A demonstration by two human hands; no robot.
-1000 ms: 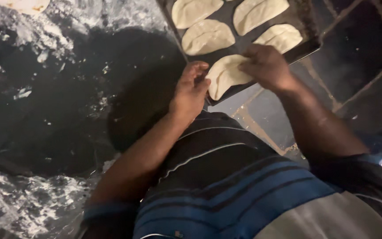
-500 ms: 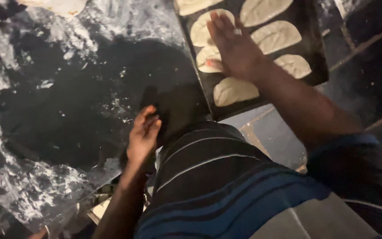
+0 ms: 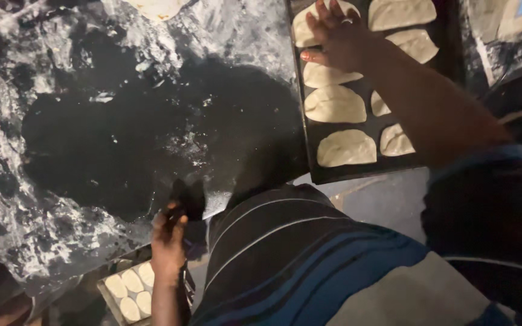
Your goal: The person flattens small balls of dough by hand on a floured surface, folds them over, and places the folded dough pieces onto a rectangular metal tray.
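Dark baking tray at the table's right edge holds pale folded half-moon dough pieces in two columns. Right hand lies flat, fingers spread, on the upper ones, gripping nothing. Left hand curls over the near edge of the floury black table; looks like it's clutching that edge, hard to say. A second tray of dough sits below. The table's middle is bare.

A dark, flour-dusted counter fills the left. Below its near edge, a lower tray holds pale dough pieces.
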